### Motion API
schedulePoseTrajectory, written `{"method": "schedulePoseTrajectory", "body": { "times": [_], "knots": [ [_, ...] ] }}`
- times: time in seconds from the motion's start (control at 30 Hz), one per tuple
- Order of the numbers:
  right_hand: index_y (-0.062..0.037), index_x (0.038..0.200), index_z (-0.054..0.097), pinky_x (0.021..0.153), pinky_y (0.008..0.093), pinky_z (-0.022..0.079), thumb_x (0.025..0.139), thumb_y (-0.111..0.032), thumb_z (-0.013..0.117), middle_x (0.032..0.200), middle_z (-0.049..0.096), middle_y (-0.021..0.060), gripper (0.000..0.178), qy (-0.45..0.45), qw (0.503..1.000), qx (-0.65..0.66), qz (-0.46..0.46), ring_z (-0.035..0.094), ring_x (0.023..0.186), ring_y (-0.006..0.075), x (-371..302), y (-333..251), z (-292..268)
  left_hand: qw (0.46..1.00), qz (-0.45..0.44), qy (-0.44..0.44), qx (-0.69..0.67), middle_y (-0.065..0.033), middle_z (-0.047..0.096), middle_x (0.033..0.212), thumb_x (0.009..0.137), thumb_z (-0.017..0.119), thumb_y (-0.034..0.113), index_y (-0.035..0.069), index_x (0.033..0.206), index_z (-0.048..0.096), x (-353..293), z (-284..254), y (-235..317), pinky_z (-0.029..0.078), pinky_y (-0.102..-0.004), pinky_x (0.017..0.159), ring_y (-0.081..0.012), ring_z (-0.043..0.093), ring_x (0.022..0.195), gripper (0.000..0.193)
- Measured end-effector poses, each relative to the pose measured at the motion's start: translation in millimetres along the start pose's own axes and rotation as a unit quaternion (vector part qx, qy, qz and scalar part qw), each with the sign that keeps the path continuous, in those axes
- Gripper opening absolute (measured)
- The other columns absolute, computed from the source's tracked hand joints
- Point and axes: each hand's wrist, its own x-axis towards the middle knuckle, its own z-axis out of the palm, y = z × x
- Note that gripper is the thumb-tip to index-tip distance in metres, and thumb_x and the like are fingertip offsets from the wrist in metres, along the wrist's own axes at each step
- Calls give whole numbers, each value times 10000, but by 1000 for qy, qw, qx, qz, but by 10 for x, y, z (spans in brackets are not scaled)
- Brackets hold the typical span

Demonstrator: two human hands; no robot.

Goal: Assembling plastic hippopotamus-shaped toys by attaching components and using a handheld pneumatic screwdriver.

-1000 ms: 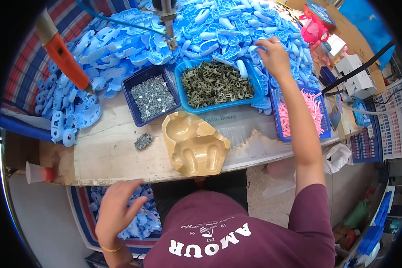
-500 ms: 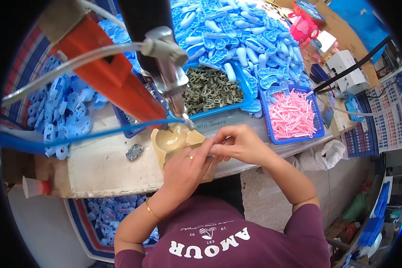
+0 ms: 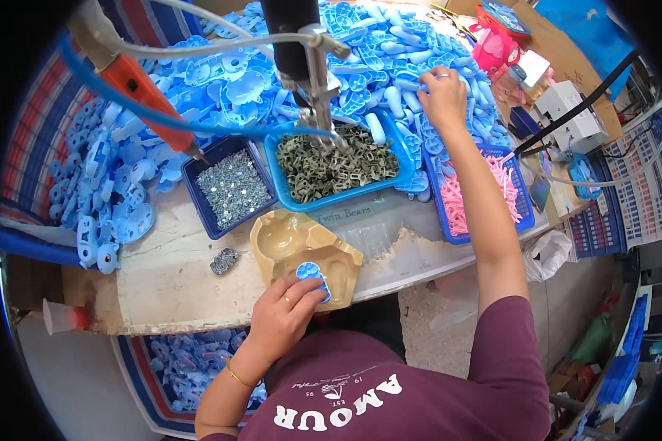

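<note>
My left hand (image 3: 283, 312) is closed on a small blue plastic part (image 3: 310, 272) with a hollow, ribbed inside. It holds the part over the near side of a tan moulded fixture (image 3: 343, 256), which has rounded hollows. Far from it, my right hand (image 3: 445, 99) reaches out over a large heap of blue plastic parts (image 3: 379, 55). Its fingers are bent and apart among the pieces, and I see nothing gripped in them. My right forearm crosses above a blue basket (image 3: 460, 239) of pink plastic strips (image 3: 504, 187).
An orange-bodied tool (image 3: 143, 95) and a black-and-metal driver (image 3: 312, 81) with hoses hang over the table. Below them stand a tray of screws (image 3: 232, 187) and a blue tray of dull metal clips (image 3: 338, 165). A small metal clump (image 3: 223, 261) lies left of the fixture.
My right hand has left my left hand and gone far right to the blue heap. My left hand has drawn slightly nearer with the blue part. The hanging tools have moved away from the fixture.
</note>
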Motion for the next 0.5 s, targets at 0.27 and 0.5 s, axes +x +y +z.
{"method": "schedulePoseTrajectory", "body": {
  "times": [0.27, 0.5],
  "knots": [
    [-61, 1152, 652, 678, 383, 532, 882, -388, 749, 833, 733, 94, 435, -214, 954, 210, 13, 705, 777, 249, -292, -729, 88, 1000, 6, -8, -24, -51, 693, 1116, 750, 732, 24, 78, 991, 683, -3, 34, -6, 559, -379, 788, -272, 655, 947, 253],
    [-103, 1371, 563, 841, 293, 556, 981, -186, 638, 1067, 604, 29, 406, -295, 696, 630, 178, 616, 941, 112, -322, -352, -77, 999, 31, -16, -34, -61, 699, 1148, 763, 717, 16, 62, 1006, 679, -135, 136, -4, 576, -367, 803, -279, 677, 1024, 250]
  ]
}}
